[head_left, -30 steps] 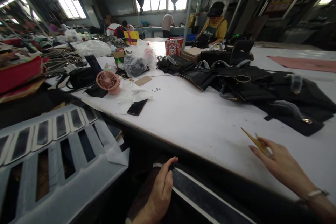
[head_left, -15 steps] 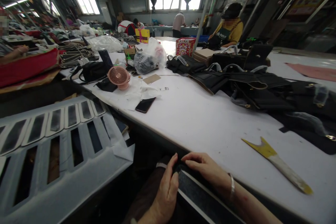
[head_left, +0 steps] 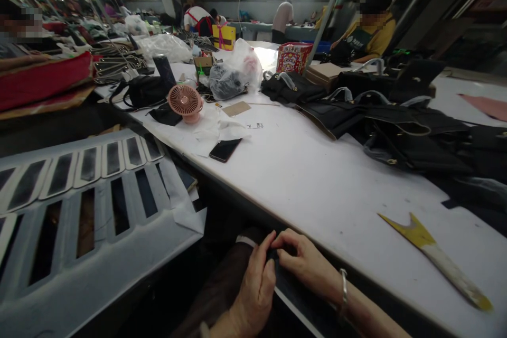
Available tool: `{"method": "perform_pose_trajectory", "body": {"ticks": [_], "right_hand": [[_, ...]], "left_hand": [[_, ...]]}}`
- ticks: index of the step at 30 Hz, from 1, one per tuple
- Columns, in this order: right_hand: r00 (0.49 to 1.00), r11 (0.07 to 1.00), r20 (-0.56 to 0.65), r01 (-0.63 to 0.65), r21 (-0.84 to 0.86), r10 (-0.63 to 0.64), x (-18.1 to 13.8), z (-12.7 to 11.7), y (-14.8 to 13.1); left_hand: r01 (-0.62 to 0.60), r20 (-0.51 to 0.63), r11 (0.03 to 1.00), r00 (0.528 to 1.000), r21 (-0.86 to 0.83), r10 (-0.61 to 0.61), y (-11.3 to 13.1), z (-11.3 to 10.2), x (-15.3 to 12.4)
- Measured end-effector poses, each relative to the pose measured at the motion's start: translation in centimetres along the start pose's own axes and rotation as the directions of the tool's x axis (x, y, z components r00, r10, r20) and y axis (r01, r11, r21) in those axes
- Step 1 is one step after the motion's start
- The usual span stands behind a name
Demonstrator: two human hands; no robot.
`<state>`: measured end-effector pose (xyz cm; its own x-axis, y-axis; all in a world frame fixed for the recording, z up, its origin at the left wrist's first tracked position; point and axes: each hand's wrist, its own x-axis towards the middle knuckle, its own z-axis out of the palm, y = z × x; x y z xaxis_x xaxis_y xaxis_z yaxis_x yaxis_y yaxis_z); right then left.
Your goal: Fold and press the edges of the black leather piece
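Note:
A long dark panel with a pale edge (head_left: 295, 298) lies below the table's near edge, over my lap. My left hand (head_left: 255, 282) is closed along its left side, fingers together and thumb against the panel. At the panel's far end my right hand (head_left: 309, 264), a bangle on its wrist, bends its fingers and thumb into a pinch. The fingertips of both hands nearly meet there, and the exact grip is partly hidden. To the right on the table rests a yellow-and-grey fork-ended tool (head_left: 431, 256).
Black bags (head_left: 396, 132) lie along the table's right side. A phone (head_left: 225, 150), a pink fan (head_left: 185, 103) and plastic wrapping (head_left: 241, 68) are farther off. At left stands a grey slotted rack (head_left: 158, 253) bearing dark panels. Co-workers are in the background.
My right hand's fingers have curled in onto the panel's far end, closer to my left fingertips. The view has shifted, so the table things appear slightly farther right.

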<state>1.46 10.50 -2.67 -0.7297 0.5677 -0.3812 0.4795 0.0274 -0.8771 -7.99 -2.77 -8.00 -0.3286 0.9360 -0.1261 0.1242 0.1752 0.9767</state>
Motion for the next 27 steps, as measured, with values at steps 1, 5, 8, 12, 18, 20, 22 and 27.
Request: {"method": "perform_pose_trajectory", "body": {"ticks": [1,5,8,12,18,20,22,27], "right_hand": [[1.000,0.999,-0.015,0.027,-0.019,-0.027,-0.1,0.1,0.0],[0.998,0.998,0.008,0.057,-0.030,-0.057,-0.3,0.1,-0.1],[1.000,0.999,0.011,0.024,-0.022,-0.024,-0.4,0.3,0.0],[0.997,0.997,0.000,-0.071,0.037,0.071,-0.7,0.5,0.3],[0.985,0.972,-0.111,-0.104,0.210,0.130,-4.5,-3.8,1.3],[0.951,0.952,-0.256,-0.094,0.290,0.172,-7.4,-5.9,2.4],[0.887,0.919,-0.396,-0.072,0.388,0.237,-10.8,-7.2,3.9],[0.724,0.746,-0.544,0.061,0.664,0.425,-17.2,-5.6,8.0]], "left_hand": [[-0.006,-0.005,1.000,1.000,0.000,0.006,-0.1,0.1,0.0],[0.027,-0.008,0.998,1.000,-0.062,-0.028,-0.1,-0.2,-0.1],[0.115,0.035,0.981,0.993,-0.158,-0.111,0.5,-1.1,0.1],[0.189,0.123,0.964,0.978,-0.187,-0.168,1.7,-2.4,1.5],[0.245,0.234,0.956,0.950,-0.160,-0.205,1.8,-2.9,3.8],[0.274,0.286,0.948,0.932,-0.161,-0.221,1.9,-3.0,3.8],[0.308,0.329,0.937,0.912,-0.162,-0.243,2.3,-3.1,3.8],[0.444,0.340,0.871,0.868,-0.209,-0.361,4.1,-3.0,4.1]]}}
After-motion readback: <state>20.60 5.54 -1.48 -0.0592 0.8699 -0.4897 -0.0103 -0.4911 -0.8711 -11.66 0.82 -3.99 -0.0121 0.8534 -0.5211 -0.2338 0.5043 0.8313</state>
